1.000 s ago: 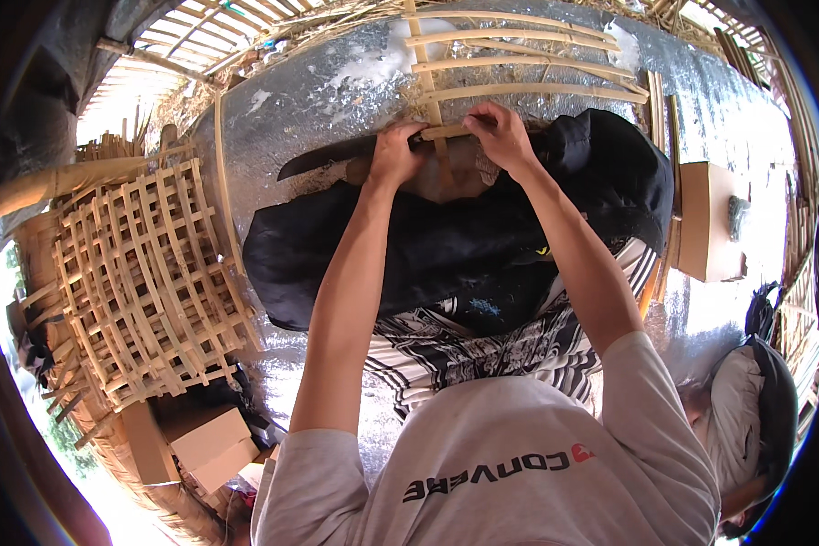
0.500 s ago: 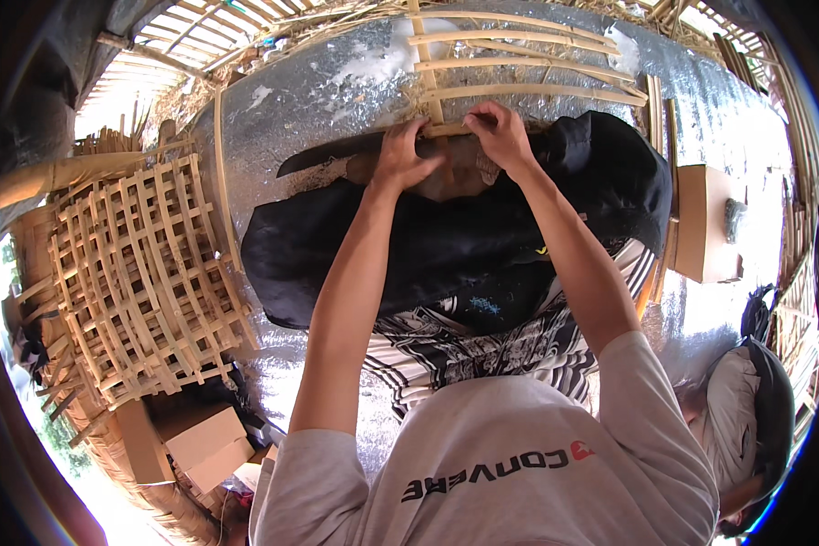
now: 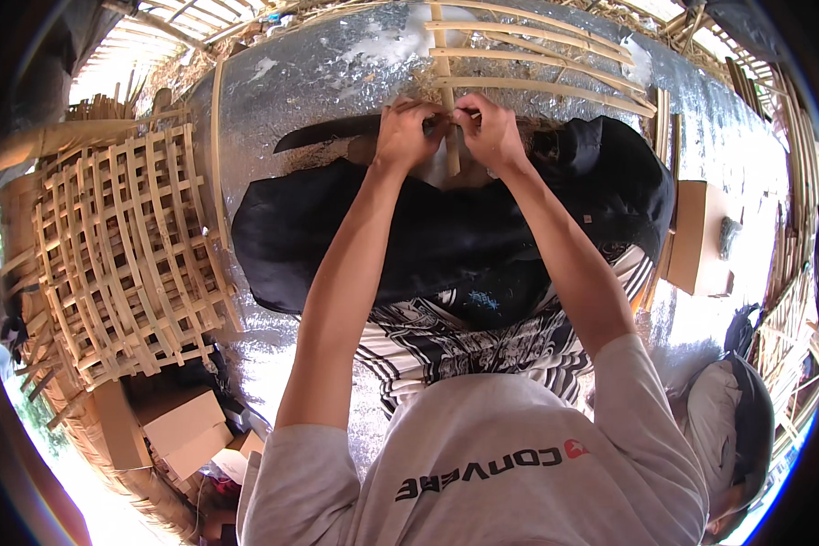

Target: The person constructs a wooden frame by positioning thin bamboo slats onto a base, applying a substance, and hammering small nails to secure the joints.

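Observation:
A bamboo frame [image 3: 537, 56] of several curved crosspieces on a lengthwise strip lies ahead of me. The near end of that bamboo strip [image 3: 453, 162] reaches down between my hands over my lap. My left hand [image 3: 409, 134] is closed from the left, its fingertips pinched at the strip. From the right, my right hand [image 3: 490, 136] pinches at the same spot, thumb and forefinger together. The fingertips almost meet and partly hide what lies between them. Under both wrists a black cloth [image 3: 337, 232] covers my lap. A dark, flat, curved piece [image 3: 323, 133] lies beyond it.
A woven bamboo lattice [image 3: 123, 255] stands at the left above an open cardboard box [image 3: 184, 428]. Another cardboard box [image 3: 692, 235] is at the right. Silvery sheeting [image 3: 291, 91] covers the floor. A person [image 3: 733, 428] is at the lower right.
My hands have come closer together over the strip, the left moving right and up. The crosswise piece between them is now hidden. The view has shifted slightly.

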`<action>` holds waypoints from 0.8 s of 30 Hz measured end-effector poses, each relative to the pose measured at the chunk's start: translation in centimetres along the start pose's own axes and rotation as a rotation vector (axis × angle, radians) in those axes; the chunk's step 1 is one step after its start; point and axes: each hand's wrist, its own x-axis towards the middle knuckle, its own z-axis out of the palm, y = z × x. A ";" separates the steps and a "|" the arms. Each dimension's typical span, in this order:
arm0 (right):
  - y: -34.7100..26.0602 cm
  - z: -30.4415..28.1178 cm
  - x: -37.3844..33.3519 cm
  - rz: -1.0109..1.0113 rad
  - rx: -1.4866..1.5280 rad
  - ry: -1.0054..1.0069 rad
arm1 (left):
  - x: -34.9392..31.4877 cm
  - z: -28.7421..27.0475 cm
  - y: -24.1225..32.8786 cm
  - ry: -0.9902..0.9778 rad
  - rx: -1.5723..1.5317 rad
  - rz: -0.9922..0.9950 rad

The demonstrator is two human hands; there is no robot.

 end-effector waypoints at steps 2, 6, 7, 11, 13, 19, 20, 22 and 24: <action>0.3 0.3 -0.2 -0.017 -0.009 -0.005 | 0.1 0.0 0.3 0.000 -0.014 -0.001; 0.3 0.4 -0.4 -0.030 -0.053 0.058 | 0.0 -0.2 0.3 0.018 -0.026 0.017; 0.3 0.4 -0.3 -0.043 -0.071 0.077 | 0.0 -0.2 0.3 0.014 -0.034 0.015; 0.3 0.6 -0.3 -0.060 -0.053 0.051 | 0.0 -0.2 -0.2 0.016 -0.049 0.023; 0.5 0.6 -0.4 -0.068 -0.069 0.060 | 0.0 -0.2 0.2 0.001 -0.079 0.001; 0.4 1.0 -0.5 -0.065 -0.097 0.072 | -0.1 -0.6 0.0 -0.081 -0.105 -0.078; 0.4 1.0 -0.4 -0.076 -0.102 0.073 | -0.1 -0.5 -0.1 -0.077 -0.102 -0.070; 0.4 1.1 -0.4 -0.099 -0.113 0.076 | -0.2 -0.4 -0.4 -0.069 -0.095 -0.054; 0.6 1.1 -0.4 -0.104 -0.119 0.081 | -0.2 -0.3 -0.3 -0.074 -0.131 -0.091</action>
